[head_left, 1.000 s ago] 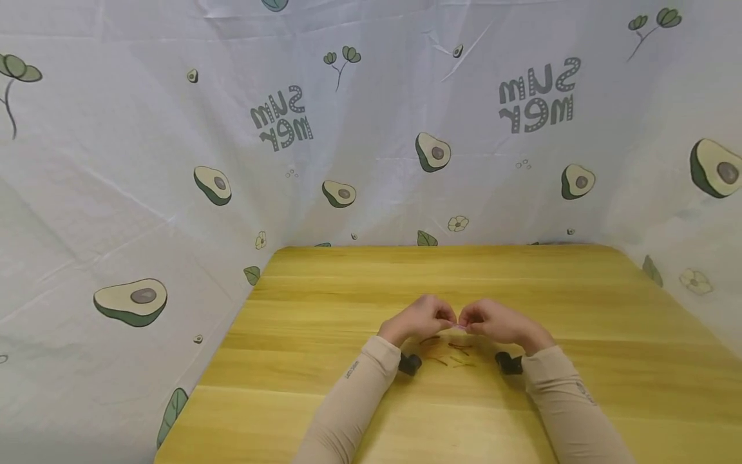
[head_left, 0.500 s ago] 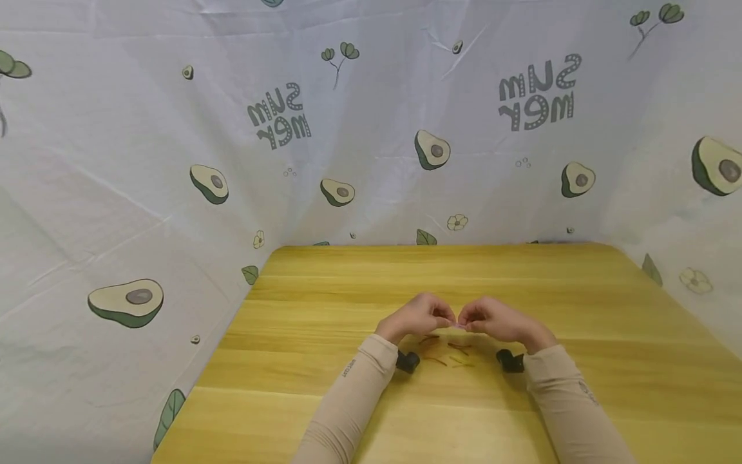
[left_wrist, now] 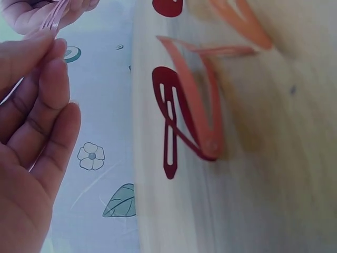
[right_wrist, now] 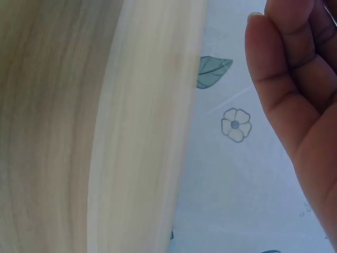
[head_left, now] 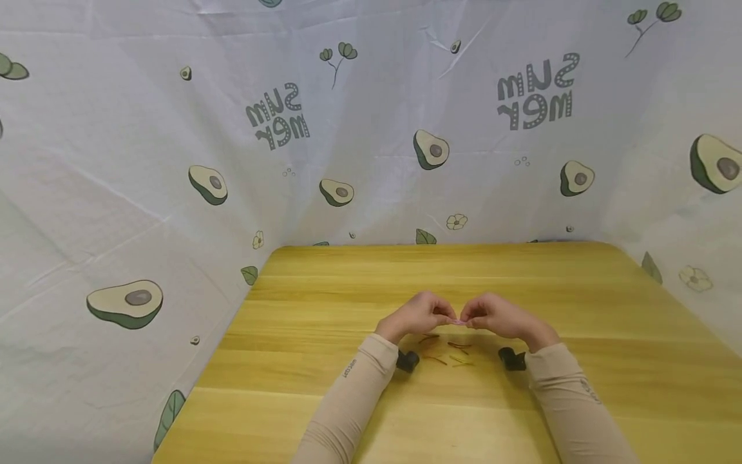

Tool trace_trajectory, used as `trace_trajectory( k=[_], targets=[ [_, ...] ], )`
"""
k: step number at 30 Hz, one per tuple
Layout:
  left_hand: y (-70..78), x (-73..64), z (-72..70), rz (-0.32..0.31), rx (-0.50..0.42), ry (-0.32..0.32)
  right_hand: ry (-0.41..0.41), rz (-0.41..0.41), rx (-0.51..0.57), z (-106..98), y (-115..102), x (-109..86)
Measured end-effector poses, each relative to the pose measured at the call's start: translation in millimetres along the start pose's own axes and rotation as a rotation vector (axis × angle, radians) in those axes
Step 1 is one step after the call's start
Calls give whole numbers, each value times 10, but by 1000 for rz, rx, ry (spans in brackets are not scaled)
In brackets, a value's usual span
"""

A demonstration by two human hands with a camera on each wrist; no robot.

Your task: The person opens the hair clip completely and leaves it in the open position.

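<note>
A pink snap hair clip [left_wrist: 55,17] is held in the air between both hands. My left hand [head_left: 418,316] pinches one end between thumb and fingers, and my right hand [head_left: 503,317] pinches the other, fingertips almost meeting in the head view. Under them, several more snap clips lie spread on the table. The left wrist view shows a dark red clip [left_wrist: 167,75] sprung open, overlapped by an orange clip [left_wrist: 192,87], also open. The right wrist view catches curled fingers [right_wrist: 268,58] of my right hand, with the clip out of frame.
The wooden table [head_left: 324,277] runs back to a white curtain [head_left: 371,129] printed with avocados and leaves. A black wrist camera [head_left: 408,361] sits under the left wrist and another black wrist camera [head_left: 513,359] under the right. Yellowish clips [head_left: 462,362] lie nearest the body.
Both hands keep their pinch on the pink hair clip and have risen very slightly. The right hand has shifted a little to the right, and more of the clip shows between the fingertips.
</note>
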State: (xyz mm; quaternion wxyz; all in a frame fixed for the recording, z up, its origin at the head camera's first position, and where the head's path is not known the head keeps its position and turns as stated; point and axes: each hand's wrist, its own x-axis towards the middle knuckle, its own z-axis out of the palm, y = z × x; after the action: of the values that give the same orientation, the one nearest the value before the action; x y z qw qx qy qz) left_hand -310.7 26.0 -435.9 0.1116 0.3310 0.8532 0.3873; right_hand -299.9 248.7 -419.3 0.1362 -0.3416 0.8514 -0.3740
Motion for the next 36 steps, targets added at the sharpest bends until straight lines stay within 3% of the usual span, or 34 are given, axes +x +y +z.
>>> trace_trajectory(
  k=[15, 27, 36],
  targets=[
    [-21, 21, -4, -47, 28, 29, 64, 59, -13, 24, 3, 24],
    [-48, 11, 57, -55, 13, 62, 75, 62, -47, 77, 41, 29],
    [-40, 17, 60, -33, 61, 56, 69, 61, -46, 81, 57, 30]
  ],
)
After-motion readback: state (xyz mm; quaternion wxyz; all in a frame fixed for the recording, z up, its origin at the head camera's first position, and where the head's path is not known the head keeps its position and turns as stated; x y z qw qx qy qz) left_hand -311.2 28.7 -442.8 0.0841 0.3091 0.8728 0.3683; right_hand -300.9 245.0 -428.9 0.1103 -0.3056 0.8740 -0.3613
